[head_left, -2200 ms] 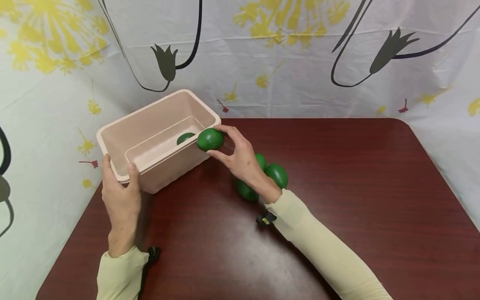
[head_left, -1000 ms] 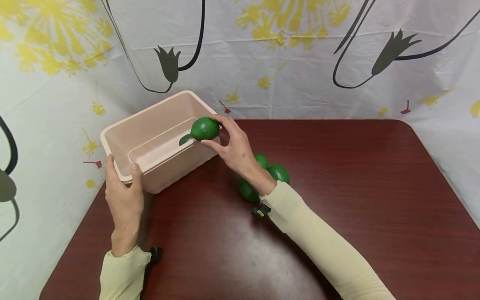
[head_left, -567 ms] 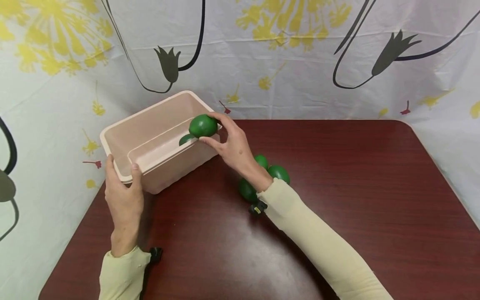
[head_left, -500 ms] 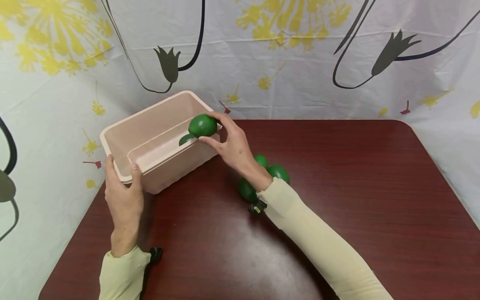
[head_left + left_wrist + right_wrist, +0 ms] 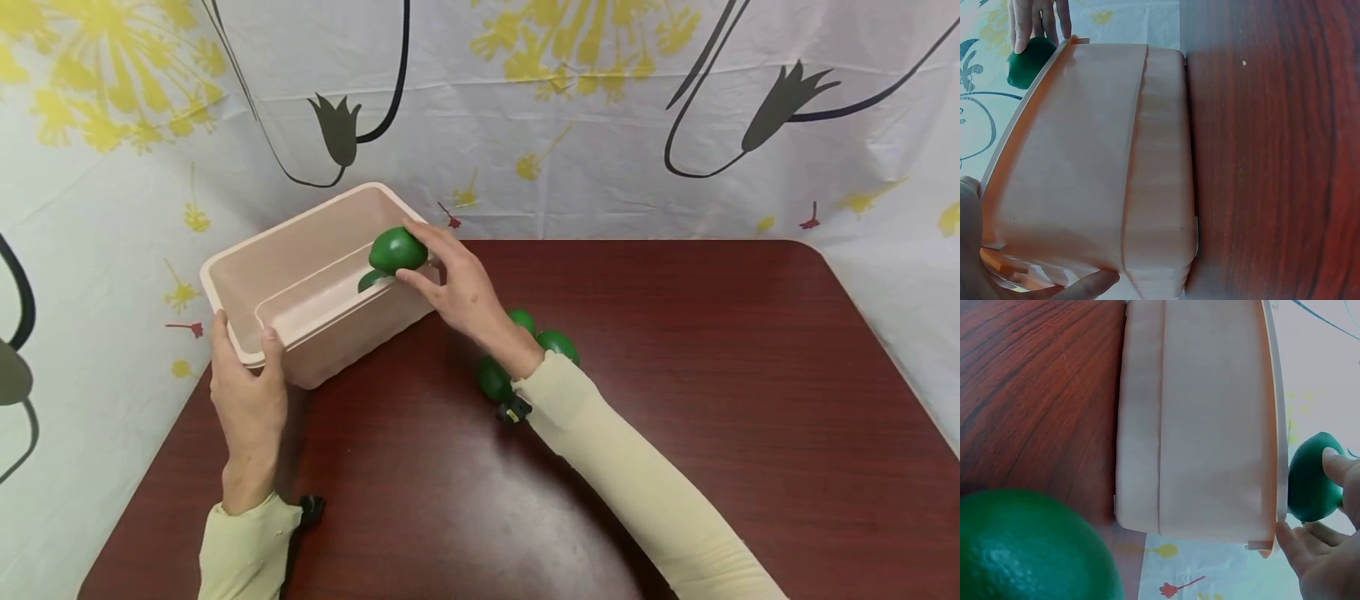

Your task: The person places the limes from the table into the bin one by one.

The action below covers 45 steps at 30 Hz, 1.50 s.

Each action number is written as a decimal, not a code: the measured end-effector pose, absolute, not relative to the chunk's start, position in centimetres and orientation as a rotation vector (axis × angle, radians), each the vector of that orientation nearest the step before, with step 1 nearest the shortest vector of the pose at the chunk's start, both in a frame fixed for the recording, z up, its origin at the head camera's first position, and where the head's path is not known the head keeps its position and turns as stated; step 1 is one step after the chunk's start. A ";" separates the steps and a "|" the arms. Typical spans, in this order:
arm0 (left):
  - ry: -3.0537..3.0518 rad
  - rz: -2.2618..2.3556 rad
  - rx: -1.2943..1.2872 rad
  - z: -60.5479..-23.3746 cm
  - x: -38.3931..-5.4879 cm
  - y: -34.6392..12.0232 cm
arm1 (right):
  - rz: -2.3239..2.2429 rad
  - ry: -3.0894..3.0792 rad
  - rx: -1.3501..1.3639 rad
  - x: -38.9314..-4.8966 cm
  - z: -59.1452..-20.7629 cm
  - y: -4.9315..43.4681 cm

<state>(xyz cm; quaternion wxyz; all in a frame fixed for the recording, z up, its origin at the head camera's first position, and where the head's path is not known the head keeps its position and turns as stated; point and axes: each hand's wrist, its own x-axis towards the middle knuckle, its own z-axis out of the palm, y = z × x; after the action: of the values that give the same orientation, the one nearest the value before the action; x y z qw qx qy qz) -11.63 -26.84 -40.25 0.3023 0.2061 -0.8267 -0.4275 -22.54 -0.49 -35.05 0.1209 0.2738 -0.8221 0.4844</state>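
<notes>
A pale pink plastic bin (image 5: 360, 333) stands at the table's back left. My left hand (image 5: 247, 408) grips its near-left corner, thumb on the rim, and in the left wrist view its fingers (image 5: 1088, 286) curl beneath the rim. A green lime (image 5: 397, 250) is pinched between the thumb and fingers of my right hand (image 5: 465, 292), over the bin's right end, just above the near rim. The right wrist view shows this held lime (image 5: 1315, 478) beside the rim. Inside the bin lies another lime (image 5: 371, 280), partly hidden by the wall.
On the dark red table (image 5: 675, 375), several limes (image 5: 557, 343) sit grouped under my right forearm, which partly covers them. One lime (image 5: 1035, 550) looms close in the right wrist view. A patterned white cloth (image 5: 570, 167) hangs behind the table's back edge.
My right hand has carried the lime up and left, from outside the bin's near wall to above its opening. The left hand has kept its grip on the bin.
</notes>
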 end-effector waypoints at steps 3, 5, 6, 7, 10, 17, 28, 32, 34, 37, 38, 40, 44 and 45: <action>-2.191 -1.135 0.547 -40.3 -11.6 -26.8 | 1.407 -2.408 0.813 -22.6 -35.1 -0.4; -2.189 -1.136 0.549 -40.3 -11.6 -26.8 | 1.395 -2.408 0.817 -22.7 -35.3 -0.3; -2.189 -1.137 0.548 -40.3 -11.6 -26.8 | 1.385 -2.407 0.816 -22.6 -35.4 -0.2; -2.188 -1.139 0.546 -40.3 -11.6 -26.8 | 1.385 -2.398 0.815 -22.7 -35.5 -0.1; -2.188 -1.134 0.541 -40.2 -11.6 -26.8 | 1.398 -2.376 0.802 -22.7 -35.8 0.2; -2.187 -1.121 0.541 -40.1 -11.7 -26.9 | 1.501 -2.357 0.755 -22.4 -36.5 1.4; -2.185 -1.124 0.550 -40.1 -11.6 -26.9 | 1.568 -2.342 0.694 -22.2 -37.4 3.3; -2.193 -1.124 0.554 -40.2 -11.5 -26.8 | 1.571 -2.357 0.677 -22.2 -37.8 4.0; -2.194 -1.125 0.554 -40.2 -11.5 -26.8 | 1.570 -2.356 0.673 -22.2 -37.9 4.2; -2.191 -1.123 0.555 -40.2 -11.6 -26.8 | 1.567 -2.347 0.662 -22.3 -38.1 4.6; -2.190 -1.121 0.556 -40.2 -11.6 -26.8 | 1.563 -2.348 0.657 -22.3 -38.2 4.7; -2.189 -1.120 0.557 -40.2 -11.6 -26.8 | 1.556 -2.353 0.643 -22.4 -38.3 5.0; -2.187 -1.124 0.555 -40.3 -11.6 -26.8 | 1.531 -2.394 0.606 -22.2 -38.8 5.7; -2.187 -1.124 0.554 -40.3 -11.6 -26.7 | 1.522 -2.405 0.597 -22.1 -38.9 5.9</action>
<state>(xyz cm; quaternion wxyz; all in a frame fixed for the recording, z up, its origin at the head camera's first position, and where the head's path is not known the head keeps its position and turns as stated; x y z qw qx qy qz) -11.55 -26.74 -40.28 0.3055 0.2092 -0.8262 -0.4247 -22.10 5.86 -38.94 0.1165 0.2037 -0.8214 0.5198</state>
